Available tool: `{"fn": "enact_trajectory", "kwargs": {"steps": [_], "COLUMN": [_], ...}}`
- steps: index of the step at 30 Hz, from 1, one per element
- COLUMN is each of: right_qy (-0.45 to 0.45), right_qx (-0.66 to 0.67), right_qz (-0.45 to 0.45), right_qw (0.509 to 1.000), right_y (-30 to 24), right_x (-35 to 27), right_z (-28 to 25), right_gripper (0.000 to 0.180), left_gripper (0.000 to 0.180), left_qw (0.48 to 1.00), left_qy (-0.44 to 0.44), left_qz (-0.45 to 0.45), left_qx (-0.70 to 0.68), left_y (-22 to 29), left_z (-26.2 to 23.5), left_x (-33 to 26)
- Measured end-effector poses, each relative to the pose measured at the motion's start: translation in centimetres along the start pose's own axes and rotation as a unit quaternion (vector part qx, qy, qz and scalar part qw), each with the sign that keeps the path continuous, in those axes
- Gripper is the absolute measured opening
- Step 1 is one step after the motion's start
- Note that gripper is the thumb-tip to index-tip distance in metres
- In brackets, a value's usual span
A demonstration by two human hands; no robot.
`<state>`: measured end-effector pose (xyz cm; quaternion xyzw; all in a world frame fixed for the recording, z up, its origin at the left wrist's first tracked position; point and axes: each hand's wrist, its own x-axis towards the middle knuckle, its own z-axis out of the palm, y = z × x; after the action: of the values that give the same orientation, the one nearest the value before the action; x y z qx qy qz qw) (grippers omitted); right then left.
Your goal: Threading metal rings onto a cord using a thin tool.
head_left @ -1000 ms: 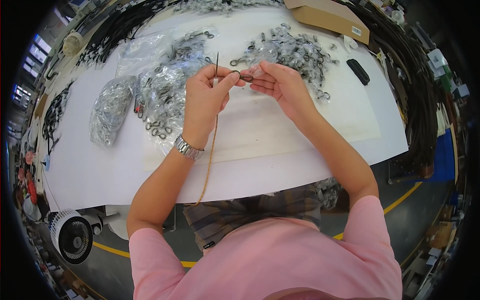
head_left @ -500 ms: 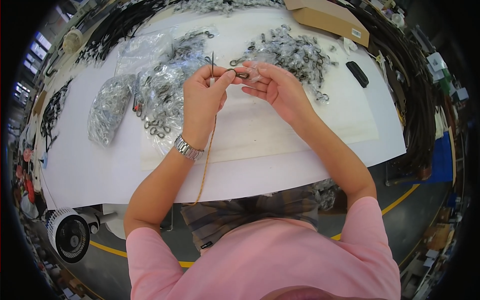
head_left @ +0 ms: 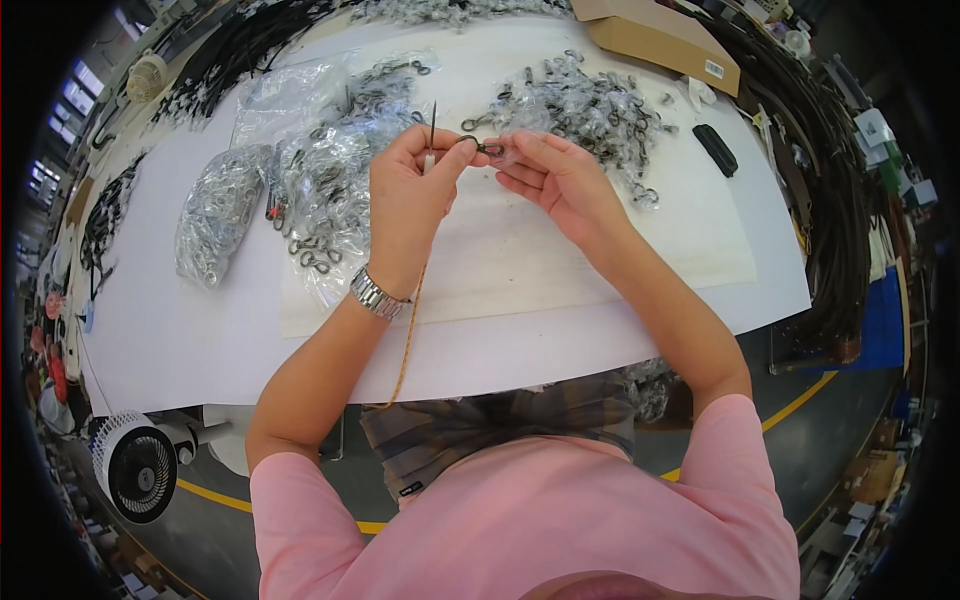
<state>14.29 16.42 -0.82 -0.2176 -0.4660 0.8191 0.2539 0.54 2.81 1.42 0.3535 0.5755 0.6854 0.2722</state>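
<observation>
My left hand (head_left: 412, 195) is closed, pinching one end of a dark metal snap hook (head_left: 490, 150) between thumb and forefinger. It also holds a slim pointed tool (head_left: 433, 122) upright, with a pale section near the fingers. An orange cord (head_left: 408, 340) runs down from this hand past the wrist to the table edge. My right hand (head_left: 562, 185) pinches the hook's other end, where clear plastic wrap shows at the fingertips. Just beyond that hand lies a pile of plastic-wrapped hooks (head_left: 585, 100). Unwrapped dark hooks (head_left: 315, 255) lie left of my left wrist.
A full clear plastic bag (head_left: 222, 215) rests at the left, beside a spread bag of hooks (head_left: 335, 180). At the right are a black oblong object (head_left: 715, 150) and, farther back, a cardboard box (head_left: 655, 40). Dark straps hang beyond the right edge. A fan (head_left: 140, 470) stands lower left.
Both hands have shifted slightly to the right with the hook. My right fingers have closed in nearer the hook, and less loose plastic shows.
</observation>
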Motion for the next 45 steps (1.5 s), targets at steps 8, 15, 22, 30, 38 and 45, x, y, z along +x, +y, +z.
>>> {"fn": "enact_trajectory", "kwargs": {"steps": [8,15,22,30,38,45], "right_qy": [-0.048,-0.087,-0.142,-0.139,-0.120,-0.139], "right_qx": [0.050,0.081,0.099,0.103,0.046,0.045], "right_qz": [-0.018,-0.030,-0.045,-0.049,-0.049,-0.047], "right_qw": [0.997,0.993,0.984,0.984,0.991,0.988], "right_y": [-0.2,-0.4,-0.5,0.0,-0.2,0.1], "right_x": [0.1,0.4,0.2,0.5,0.5,0.2], "right_z": [0.0,0.0,0.7,0.5,0.3,0.5], "right_gripper": [0.028,0.040,0.047,0.045,0.041,0.039], "left_gripper": [0.013,0.014,0.016,0.016,0.013,0.018], "left_qw": [1.000,1.000,0.999,0.998,0.995,0.991], "left_qy": [-0.017,-0.004,0.010,-0.003,-0.003,0.000], "left_qz": [-0.012,-0.012,-0.026,-0.030,-0.052,-0.053], "left_qx": [0.010,0.005,-0.021,-0.056,-0.088,-0.125], "left_y": [0.0,-0.6,-0.4,-0.2,-0.5,-0.8], "left_z": [0.2,-0.1,-0.5,-0.4,-0.7,-0.8], "left_x": [-0.3,0.0,0.1,0.2,0.4,0.4]}}
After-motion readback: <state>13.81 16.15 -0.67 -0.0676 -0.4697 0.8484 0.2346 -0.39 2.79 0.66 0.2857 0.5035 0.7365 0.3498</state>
